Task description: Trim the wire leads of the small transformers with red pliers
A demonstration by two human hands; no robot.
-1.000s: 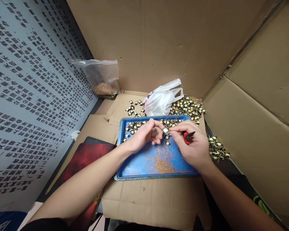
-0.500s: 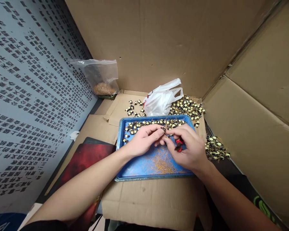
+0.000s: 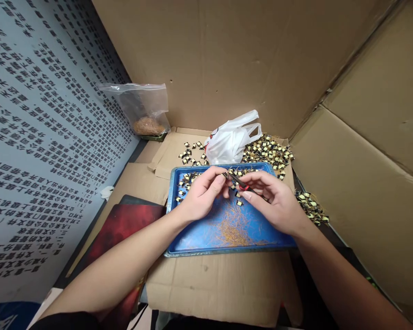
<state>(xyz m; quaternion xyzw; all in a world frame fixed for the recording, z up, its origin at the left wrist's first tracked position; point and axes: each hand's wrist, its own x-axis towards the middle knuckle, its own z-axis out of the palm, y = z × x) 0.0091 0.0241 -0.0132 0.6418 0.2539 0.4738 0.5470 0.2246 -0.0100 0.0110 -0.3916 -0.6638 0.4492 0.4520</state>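
Note:
My left hand [image 3: 203, 195] is closed over the blue tray [image 3: 192, 240], pinching a small black-and-yellow coil component [image 3: 225, 175] between thumb and fingertips. In my right hand [image 3: 277, 199] is a pair of wire cutters [image 3: 241, 183] with black jaws and red on the handles. Their jaws point left and reach the component, and whether they touch it I cannot tell. A loose coil component [image 3: 239, 202] lies in the tray below the cutters. Copper-coloured wire clippings [image 3: 233, 231] are heaped near the tray's front, and more components line its back edge, partly hidden by my hands.
A white plastic bag [image 3: 227, 144] stands behind the tray. Piles of components [image 3: 270, 151] lie beside it and at the right [image 3: 311, 208]. At the back left is a zip bag [image 3: 147, 110] holding copper-coloured material. A dark red mat [image 3: 124, 229] lies left; cardboard walls [image 3: 244, 59] enclose the back and right.
My right hand has turned and opened out slightly, so the cutters now point left at the component. My left hand has shifted a little left and up with the component.

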